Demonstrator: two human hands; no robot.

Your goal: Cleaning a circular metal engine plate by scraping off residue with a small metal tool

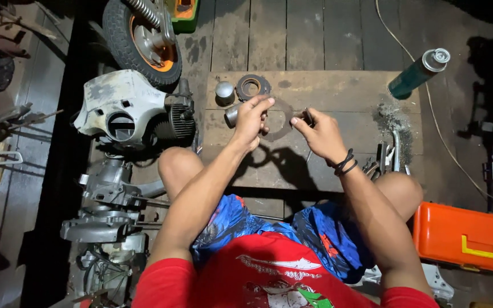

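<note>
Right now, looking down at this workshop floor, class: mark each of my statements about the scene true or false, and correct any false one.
1. Both hands hold a thin flat ring. True: left hand and right hand grip its opposite sides.
2. The toolbox is blue. False: it is orange with a yellow latch.
3. A green spray can lies on its side. True.
4. The right wrist is bare. False: dark bands circle it.
5. A wheel with an orange hub lies upper left. True.
</note>
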